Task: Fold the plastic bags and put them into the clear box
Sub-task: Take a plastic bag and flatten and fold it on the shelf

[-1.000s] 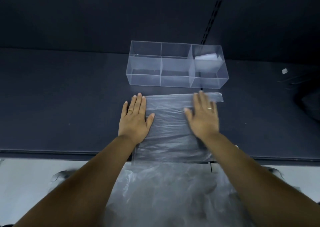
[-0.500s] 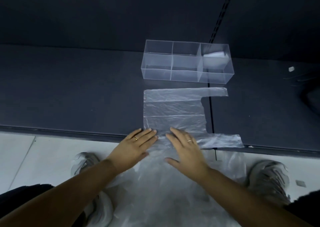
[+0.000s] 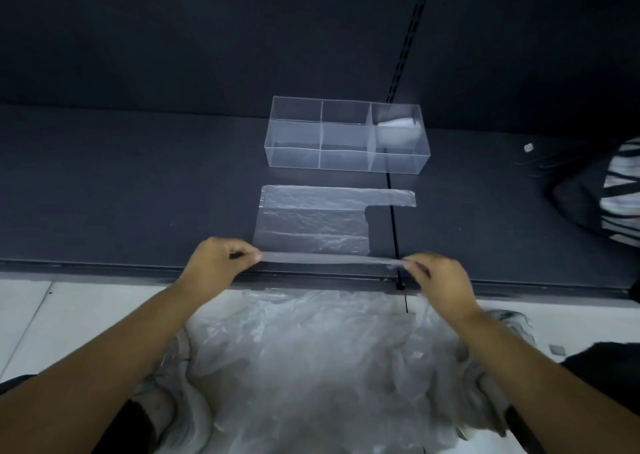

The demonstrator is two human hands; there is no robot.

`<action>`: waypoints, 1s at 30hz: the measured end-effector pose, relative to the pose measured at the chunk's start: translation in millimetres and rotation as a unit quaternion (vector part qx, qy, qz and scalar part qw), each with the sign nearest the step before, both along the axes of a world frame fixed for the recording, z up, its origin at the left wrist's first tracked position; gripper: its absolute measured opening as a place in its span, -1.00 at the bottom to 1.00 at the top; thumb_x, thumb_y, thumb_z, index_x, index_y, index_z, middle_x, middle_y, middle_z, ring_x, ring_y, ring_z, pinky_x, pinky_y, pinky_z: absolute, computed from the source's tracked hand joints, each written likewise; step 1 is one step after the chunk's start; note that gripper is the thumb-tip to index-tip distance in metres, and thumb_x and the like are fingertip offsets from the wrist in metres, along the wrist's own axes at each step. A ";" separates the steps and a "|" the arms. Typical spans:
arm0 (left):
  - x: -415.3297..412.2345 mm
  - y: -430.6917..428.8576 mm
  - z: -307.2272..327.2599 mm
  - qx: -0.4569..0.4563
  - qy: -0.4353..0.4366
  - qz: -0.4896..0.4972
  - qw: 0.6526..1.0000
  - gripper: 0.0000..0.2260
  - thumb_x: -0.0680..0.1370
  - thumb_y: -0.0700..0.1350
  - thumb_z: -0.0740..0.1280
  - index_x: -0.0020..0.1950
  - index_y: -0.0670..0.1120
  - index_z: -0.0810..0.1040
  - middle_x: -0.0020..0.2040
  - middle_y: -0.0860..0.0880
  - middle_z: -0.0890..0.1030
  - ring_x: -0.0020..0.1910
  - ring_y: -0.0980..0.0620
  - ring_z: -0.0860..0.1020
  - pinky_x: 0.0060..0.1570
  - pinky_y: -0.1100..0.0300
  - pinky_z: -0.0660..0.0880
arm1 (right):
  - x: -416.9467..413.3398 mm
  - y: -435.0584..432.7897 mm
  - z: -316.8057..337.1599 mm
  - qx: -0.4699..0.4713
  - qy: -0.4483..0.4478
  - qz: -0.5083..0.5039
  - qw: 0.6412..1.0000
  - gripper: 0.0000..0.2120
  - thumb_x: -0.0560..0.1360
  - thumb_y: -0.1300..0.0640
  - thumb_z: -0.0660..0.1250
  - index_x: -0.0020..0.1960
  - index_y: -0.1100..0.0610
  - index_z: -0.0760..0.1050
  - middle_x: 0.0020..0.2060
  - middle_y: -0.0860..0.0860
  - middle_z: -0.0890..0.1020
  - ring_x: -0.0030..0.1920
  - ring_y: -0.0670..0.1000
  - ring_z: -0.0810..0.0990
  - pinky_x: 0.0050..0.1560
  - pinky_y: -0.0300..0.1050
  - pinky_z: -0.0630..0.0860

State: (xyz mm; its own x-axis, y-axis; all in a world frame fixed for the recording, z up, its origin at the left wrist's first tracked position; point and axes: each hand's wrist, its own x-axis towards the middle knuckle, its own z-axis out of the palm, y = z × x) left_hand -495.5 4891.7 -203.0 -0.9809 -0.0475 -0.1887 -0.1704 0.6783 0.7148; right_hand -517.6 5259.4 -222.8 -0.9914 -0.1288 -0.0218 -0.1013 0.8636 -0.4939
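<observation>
A translucent plastic bag [image 3: 311,221] lies flat on the dark table [image 3: 121,183], one handle strip reaching right along its far edge. My left hand [image 3: 218,263] pinches the bag's near left corner, and my right hand [image 3: 440,277] pinches the near handle on the right. The near edge is lifted into a taut strip between them. Beyond the bag stands the clear box [image 3: 346,135] with several compartments. A folded bag [image 3: 396,131] sits in the box's right end.
A loose heap of plastic bags [image 3: 311,367] hangs below the table's front edge, over my legs. A striped dark item [image 3: 616,194] lies at the right edge of the table, and a small white scrap [image 3: 528,147] sits behind it.
Both hands slid back from the bag's far part to its near edge, spread apart and pinched it. The near edge now stands lifted off the table.
</observation>
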 end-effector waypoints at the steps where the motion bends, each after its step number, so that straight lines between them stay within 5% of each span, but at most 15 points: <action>1: -3.7 -1.9 3.1 0.032 -0.032 0.008 0.999 -0.96 0.47 -0.12 0.46 -0.17 0.02 0.69 -0.22 0.24 0.66 -0.24 0.44 0.55 -0.19 0.64 0.32 | -4.5 9.1 4.9 -0.026 -0.049 -0.018 0.998 -0.87 0.53 0.19 0.37 -0.03 0.20 0.67 -0.12 0.08 0.70 -0.11 0.09 0.64 -0.04 -0.09 0.52; 6: -20.9 -11.5 15.4 0.151 -0.089 0.067 0.982 -0.96 0.49 -0.06 0.43 -0.13 0.05 0.67 -0.15 0.19 0.68 -0.09 0.32 0.58 -0.06 0.45 0.39 | -27.8 34.6 29.8 -0.227 -0.229 -0.023 0.946 -0.86 0.51 0.18 0.38 -0.20 0.16 0.67 -0.27 0.05 0.71 -0.25 -0.08 0.64 -0.13 -0.34 0.51; 11: -48.9 -13.8 15.7 0.214 -0.105 0.107 0.965 -0.87 0.55 -0.05 0.35 -0.04 -0.08 0.65 0.06 -0.02 0.66 0.10 0.02 0.57 0.24 0.12 0.44 | -55.6 33.6 31.4 -0.357 -0.222 -0.148 0.895 -0.91 0.48 0.18 0.41 -0.17 0.18 0.62 -0.38 0.03 0.66 -0.33 -0.03 0.57 -0.27 -0.33 0.56; 15: -83.0 -4.1 -0.8 0.148 -0.043 0.159 0.975 -0.84 0.57 -0.07 0.34 -0.14 -0.11 0.61 -0.11 -0.04 0.64 -0.10 0.03 0.57 0.04 0.16 0.51 | -86.6 13.8 17.9 -0.310 -0.170 -0.179 0.918 -0.81 0.53 0.15 0.36 -0.25 0.16 0.58 -0.36 0.03 0.61 -0.35 -0.07 0.50 -0.32 -0.39 0.50; 19: -111.4 4.7 -21.7 0.034 -0.002 0.173 0.984 -0.77 0.57 -0.03 0.31 -0.26 -0.08 0.55 -0.32 0.08 0.56 -0.33 0.16 0.49 -0.33 0.29 0.35 | -115.8 -5.4 -0.8 -0.225 -0.119 -0.240 0.937 -0.74 0.53 0.07 0.35 -0.30 0.15 0.54 -0.36 0.03 0.56 -0.33 -0.04 0.46 -0.29 -0.21 0.40; 27: -133.7 12.3 -43.4 -0.077 0.015 0.170 0.982 -0.81 0.58 0.02 0.28 -0.08 -0.09 0.55 -0.19 -0.02 0.62 -0.19 -0.03 0.55 -0.21 0.14 0.44 | -132.5 -17.6 -25.8 -0.097 -0.073 -0.271 0.955 -0.81 0.51 0.06 0.35 -0.20 0.15 0.56 -0.29 0.04 0.58 -0.35 -0.04 0.46 -0.34 -0.16 0.39; 30: -128.5 20.0 -33.3 -0.178 0.162 0.148 0.959 -0.89 0.56 -0.16 0.33 0.03 -0.18 0.55 -0.04 -0.14 0.57 -0.07 -0.15 0.51 -0.09 0.02 0.45 | -132.9 -18.9 -25.0 -0.084 -0.075 -0.268 0.957 -0.86 0.51 0.05 0.37 -0.19 0.09 0.54 -0.21 0.05 0.62 -0.28 0.00 0.49 -0.30 -0.14 0.40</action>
